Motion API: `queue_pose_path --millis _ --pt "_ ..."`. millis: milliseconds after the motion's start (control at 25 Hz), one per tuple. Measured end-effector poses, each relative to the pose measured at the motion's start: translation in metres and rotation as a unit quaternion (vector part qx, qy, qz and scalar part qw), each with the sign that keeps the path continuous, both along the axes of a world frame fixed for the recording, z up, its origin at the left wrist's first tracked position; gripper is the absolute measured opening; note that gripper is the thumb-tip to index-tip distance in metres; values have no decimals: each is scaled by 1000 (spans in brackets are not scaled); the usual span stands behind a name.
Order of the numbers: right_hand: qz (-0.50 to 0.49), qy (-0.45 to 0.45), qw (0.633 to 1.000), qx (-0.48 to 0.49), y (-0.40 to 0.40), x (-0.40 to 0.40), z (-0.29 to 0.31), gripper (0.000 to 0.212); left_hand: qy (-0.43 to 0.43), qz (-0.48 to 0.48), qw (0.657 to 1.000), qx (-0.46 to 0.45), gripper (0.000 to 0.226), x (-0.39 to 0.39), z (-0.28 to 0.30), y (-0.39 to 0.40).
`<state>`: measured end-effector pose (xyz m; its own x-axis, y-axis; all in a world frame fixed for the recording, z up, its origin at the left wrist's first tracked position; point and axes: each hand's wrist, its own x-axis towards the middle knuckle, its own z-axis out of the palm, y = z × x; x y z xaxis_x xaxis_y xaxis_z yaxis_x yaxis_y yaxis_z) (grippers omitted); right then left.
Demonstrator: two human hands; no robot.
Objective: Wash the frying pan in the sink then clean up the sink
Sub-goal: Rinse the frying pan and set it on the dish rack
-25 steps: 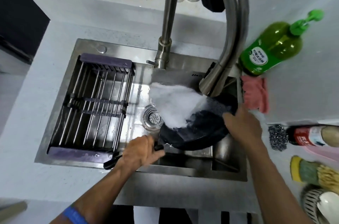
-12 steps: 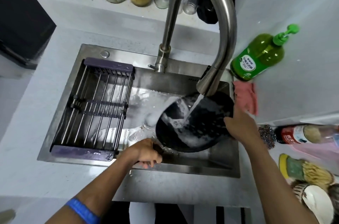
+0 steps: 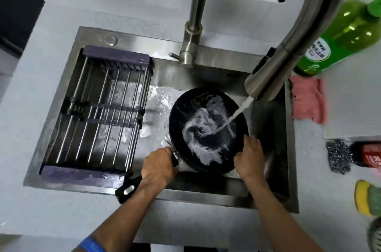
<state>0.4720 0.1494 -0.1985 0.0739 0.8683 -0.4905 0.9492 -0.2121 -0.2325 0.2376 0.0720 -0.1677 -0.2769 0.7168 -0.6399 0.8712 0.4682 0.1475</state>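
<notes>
Frying pan [image 3: 208, 130] black, foam swirling, water hitting centre | left hand [image 3: 158, 166] gripping its handle | right hand [image 3: 250, 158] fingers flat on its rim | sink [image 3: 206, 62]

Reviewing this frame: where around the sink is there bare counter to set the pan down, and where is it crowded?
Bare counter lies left of the sink, and between the sink's front rim and the person. The right is crowded: green soap bottle, pink cloth, steel scourer, sponge. In the basin, the drying rack fills the left half, the frying pan the right.
</notes>
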Motion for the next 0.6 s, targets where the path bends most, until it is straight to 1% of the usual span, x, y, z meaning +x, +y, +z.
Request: queue_pose_path --millis 40,80,120,160,200,240,280,320,360,440,480,520,560,600 --pt "102 2 995 -6 0 -12 -11 66 8 -1 1000 -5 28 -4 -7 -1" --pt "194 33 980 -27 0 -22 -18 65 15 -8 1000 -13 27 -7 -8 -2" --pt "280 59 956 -57 6 -32 -35 64 21 -14 1000 -15 27 -12 -17 0" --pt "329 71 938 -87 14 -37 -51 63 21 -16 999 -21 28 -15 -21 2" --pt "334 67 935 -99 22 -41 -70 62 23 -16 999 -22 30 -16 -25 4" --pt "271 43 957 -95 30 -46 -86 62 28 -16 999 -21 31 -17 -30 7" --pt "180 10 980 -84 34 -52 -99 64 33 -13 999 -22 31 -16 -33 6" --pt "112 -10 991 -79 35 -63 -110 66 36 -6 999 -24 30 -14 -35 5" --pt "97 4 993 -67 31 -79 -118 68 37 -2 999 -23 29 -13 -37 5" --pt "230 31 972 -45 25 -95 -129 65 40 -2 999 -31 27 -13 -43 6" --pt "266 64 961 -32 33 -94 -135 64 40 -3 999 -33 27 -14 -45 6" --pt "255 55 965 -13 45 -89 -139 66 37 -3 999 -34 28 -14 -45 6" --pt "171 22 985 1 52 -83 -138 69 32 1 999 -32 28 -14 -46 5" --pt "118 -14 993 19 54 -82 -143 68 32 6 999 -30 27 -13 -45 5"
